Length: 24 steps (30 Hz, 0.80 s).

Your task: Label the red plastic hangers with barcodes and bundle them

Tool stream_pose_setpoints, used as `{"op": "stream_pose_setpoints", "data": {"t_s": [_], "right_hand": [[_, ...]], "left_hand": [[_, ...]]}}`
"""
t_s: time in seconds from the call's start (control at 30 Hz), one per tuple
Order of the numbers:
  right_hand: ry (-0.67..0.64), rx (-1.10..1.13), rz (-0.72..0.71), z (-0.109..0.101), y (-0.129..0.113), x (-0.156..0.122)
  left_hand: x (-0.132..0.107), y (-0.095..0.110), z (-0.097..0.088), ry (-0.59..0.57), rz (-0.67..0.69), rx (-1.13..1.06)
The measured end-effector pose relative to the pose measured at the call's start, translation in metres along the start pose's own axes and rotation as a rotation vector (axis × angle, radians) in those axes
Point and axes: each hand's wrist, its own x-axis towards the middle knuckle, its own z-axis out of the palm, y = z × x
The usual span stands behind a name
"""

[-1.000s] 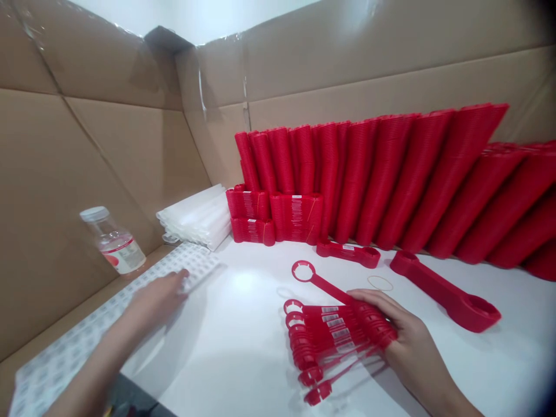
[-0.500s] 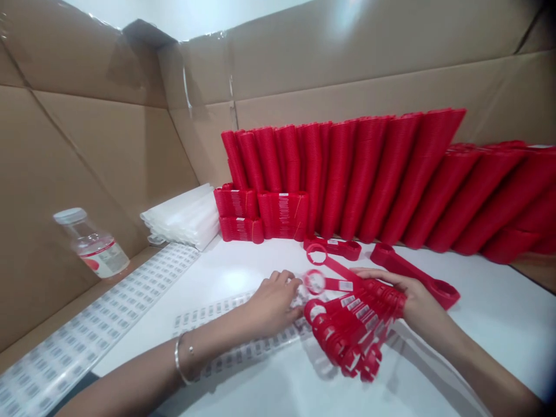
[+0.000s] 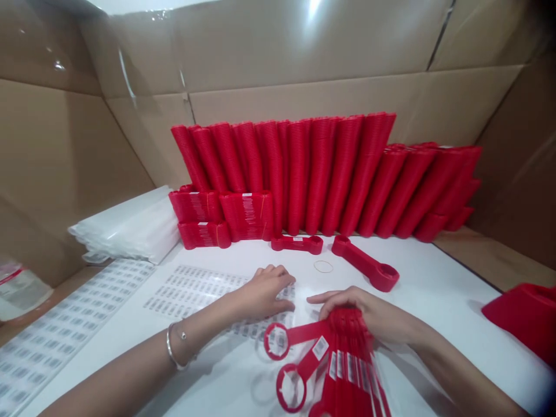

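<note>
My right hand [image 3: 369, 313] grips a fanned bundle of red plastic strips with ring ends [image 3: 347, 353]. Barcode labels show on several strips, and two ringed ends point out to the left. The bundle's lower end runs off the bottom of the view. My left hand [image 3: 266, 292] rests at the right end of a clear-backed barcode label sheet [image 3: 191, 289], its thumb and forefinger apart. No strip touches the left hand.
Tall stacks of red strips [image 3: 295, 174] line the back, with banded bundles [image 3: 247, 217] at their left. A rubber band [image 3: 323, 266] and loose red pieces [image 3: 367, 263] lie on the white table. Plastic bags [image 3: 130, 226], another label sheet [image 3: 73, 318] and a bottle [image 3: 21, 289] are left.
The view has turned right. My right hand has drawn the red strips lower and tilted them downward, away from my left hand, which now lies at the label sheet's end.
</note>
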Motion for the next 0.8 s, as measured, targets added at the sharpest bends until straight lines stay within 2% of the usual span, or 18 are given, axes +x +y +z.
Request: {"op": "stream_pose_setpoints", "data": {"t_s": [0.1, 0.27, 0.37, 0.47, 0.6, 0.8], "right_hand": [[0.001, -0.026, 0.028, 0.007, 0.001, -0.001], [0.033, -0.004, 0.05, 0.014, 0.002, 0.002], [0.076, 0.013, 0.041, 0.02, -0.001, 0.004], [0.057, 0.048, 0.037, 0.026, -0.004, 0.006], [0.02, 0.124, 0.009, 0.031, -0.005, 0.008], [0.044, 0.121, -0.021, 0.032, -0.004, 0.011]], "left_hand": [[0.004, -0.001, 0.008, 0.001, 0.017, -0.023], [0.003, -0.002, 0.01, 0.053, -0.034, -0.176], [0.003, 0.003, 0.012, 0.108, -0.07, -0.285], [0.003, 0.009, 0.014, 0.111, -0.037, -0.339], [0.002, 0.014, 0.011, 0.066, 0.012, -0.447], [0.003, 0.012, 0.002, 0.093, -0.006, -0.5]]}}
